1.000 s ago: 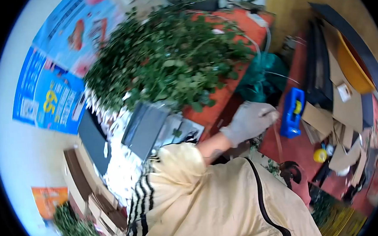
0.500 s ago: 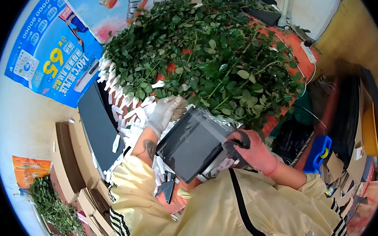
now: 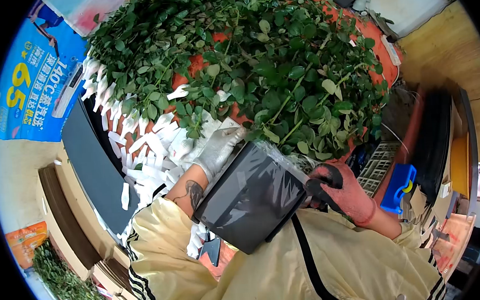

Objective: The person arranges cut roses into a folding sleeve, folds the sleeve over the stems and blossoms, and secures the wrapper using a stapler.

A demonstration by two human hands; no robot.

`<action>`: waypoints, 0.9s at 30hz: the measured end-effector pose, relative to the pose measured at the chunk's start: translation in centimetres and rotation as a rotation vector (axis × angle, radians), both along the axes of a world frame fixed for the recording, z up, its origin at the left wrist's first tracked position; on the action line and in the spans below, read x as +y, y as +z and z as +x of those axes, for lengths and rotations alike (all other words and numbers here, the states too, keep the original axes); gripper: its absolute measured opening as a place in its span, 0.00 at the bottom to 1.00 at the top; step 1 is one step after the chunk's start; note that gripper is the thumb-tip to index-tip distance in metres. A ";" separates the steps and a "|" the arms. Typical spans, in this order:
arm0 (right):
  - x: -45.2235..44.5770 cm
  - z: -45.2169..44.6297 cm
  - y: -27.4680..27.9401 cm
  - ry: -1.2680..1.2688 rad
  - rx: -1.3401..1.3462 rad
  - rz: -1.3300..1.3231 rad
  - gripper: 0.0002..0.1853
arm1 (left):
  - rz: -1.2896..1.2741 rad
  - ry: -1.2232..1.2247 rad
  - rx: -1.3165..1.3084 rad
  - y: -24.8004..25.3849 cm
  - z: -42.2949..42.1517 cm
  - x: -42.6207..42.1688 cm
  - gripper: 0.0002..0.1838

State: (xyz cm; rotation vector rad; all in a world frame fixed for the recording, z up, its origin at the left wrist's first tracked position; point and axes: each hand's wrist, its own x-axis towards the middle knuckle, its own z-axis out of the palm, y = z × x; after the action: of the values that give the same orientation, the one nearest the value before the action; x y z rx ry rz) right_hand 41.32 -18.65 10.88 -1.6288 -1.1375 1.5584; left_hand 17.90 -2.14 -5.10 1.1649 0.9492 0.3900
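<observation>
A dark rectangular pack (image 3: 243, 199), partly covered in clear plastic film (image 3: 284, 154), lies tilted in front of my body. My right hand (image 3: 344, 190), in a red glove with black coating, is closed on its right corner; thumb and fingers press together there. Beside its upper left edge, my left hand (image 3: 218, 151), in a whitish glove, has its fingers curled together. What those fingers hold, if anything, is hidden. Just past both hands lies a large heap of leafy green stems (image 3: 279, 76). White-wrapped ends (image 3: 157, 141) are bunched to the left of my left hand.
A blue tape dispenser (image 3: 399, 187) stands at the right. Dark flat panel (image 3: 95, 164) and cardboard (image 3: 73, 215) line the left side. A dark-bladed tool (image 3: 210, 251) lies under the pack's lower left. Red covering (image 3: 374, 48) shows beneath the stems.
The camera view has shifted, with the stems now higher in frame. The pack has tilted and turned, showing more of its dark face. Both hands stay at its edges.
</observation>
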 end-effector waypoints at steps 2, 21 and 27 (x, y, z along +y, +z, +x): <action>-0.2 0.1 -0.2 -0.014 0.024 -0.008 0.09 | -0.011 -0.019 0.029 0.1 0.1 0.0 0.26; -1.0 0.3 -2.9 -0.011 0.280 0.018 0.09 | 0.572 0.301 0.261 14.0 -3.6 -8.5 0.22; -0.1 1.9 -3.2 0.179 0.331 -0.005 0.10 | 0.329 0.993 -0.334 6.4 -3.3 -24.8 0.31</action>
State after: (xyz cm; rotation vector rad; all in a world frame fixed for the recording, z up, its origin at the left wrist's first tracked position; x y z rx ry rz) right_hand 43.23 -18.74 7.66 -1.2374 -1.1197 1.8630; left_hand 14.55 -26.95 1.30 0.7940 1.1373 1.5340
